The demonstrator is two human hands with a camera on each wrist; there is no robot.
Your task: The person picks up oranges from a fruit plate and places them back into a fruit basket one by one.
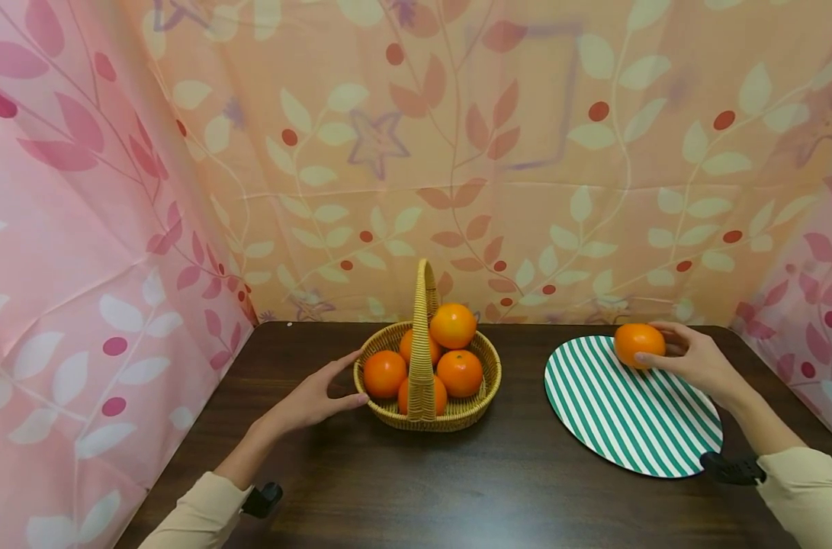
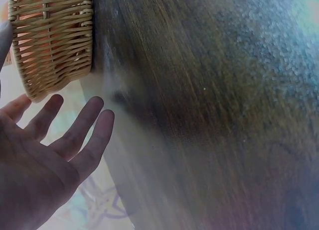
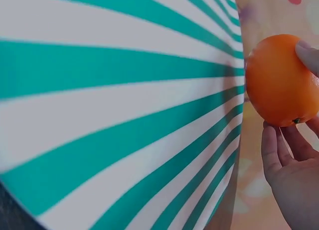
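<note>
My right hand (image 1: 690, 358) grips an orange (image 1: 638, 342) at the far edge of the striped mat (image 1: 621, 415), fingertips curled over its top and thumb beneath; the right wrist view shows the fruit (image 3: 279, 80) pinched between an upper finger and the lower fingers, just above the green and white stripes (image 3: 114, 115), though I cannot tell whether it touches the mat. That arm reaches forward from the right, sleeve (image 1: 810, 488) low in the frame, wrist bent slightly inward. My left hand (image 1: 316, 396) holds nothing: its fingers lie straight and a little spread, the tips against the left wall of the basket (image 1: 457, 415). The left wrist view shows the palm (image 2: 45, 155) open, fingers just beside the woven wall (image 2: 55, 46). That forearm runs diagonally up from the lower left. The basket, with an upright arched handle (image 1: 424, 335), holds five more oranges (image 1: 453, 325), one piled on top of the others. Basket and mat sit well apart on a dark wooden table (image 1: 457, 488), basket at centre, mat to the right. Patterned cloth closes in the table on three sides: pink with leaves (image 1: 79, 229) at left and right, orange with pale leaves and red berries (image 1: 491, 152) behind.
</note>
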